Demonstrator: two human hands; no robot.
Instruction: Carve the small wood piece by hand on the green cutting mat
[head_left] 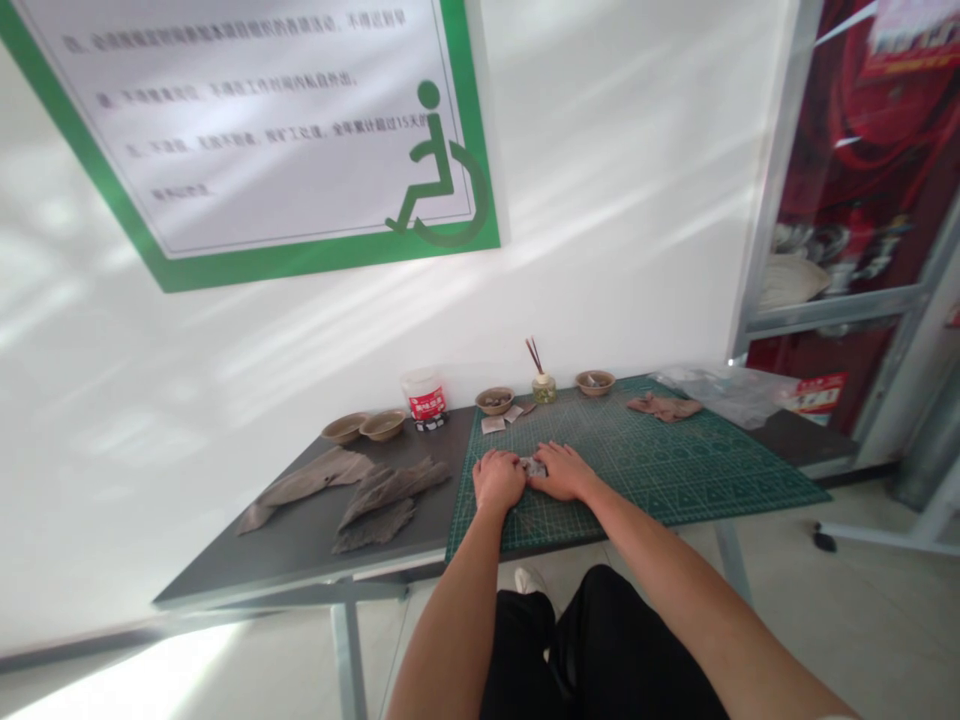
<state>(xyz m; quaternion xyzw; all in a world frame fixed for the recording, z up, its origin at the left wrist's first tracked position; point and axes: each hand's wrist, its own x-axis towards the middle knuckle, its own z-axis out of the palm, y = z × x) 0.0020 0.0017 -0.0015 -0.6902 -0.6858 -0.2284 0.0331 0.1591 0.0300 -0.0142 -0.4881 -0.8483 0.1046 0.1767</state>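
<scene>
Both hands meet low over the green cutting mat [645, 455], near its front left part. Between them lies a small flat grey-white piece [533, 467] with a mottled surface, too small to name its kind. My left hand [499, 478] grips its left edge with curled fingers. On the other side, my right hand [562, 471] is closed on the right edge, fingers bent over it. The fingers hide much of the piece. Just beyond the hands, two small pale squares, a nearer one [493, 425] and a farther one [514, 413], rest on the mat.
Along the wall stand a bowl of small bits [495, 401], a reed diffuser [544, 389], another bowl [595, 383], a white tub [425, 398] and two bowls [382, 426]. Grey cloths [390, 500] lie left, a brown cloth [665, 405] and clear plastic [731, 395] right.
</scene>
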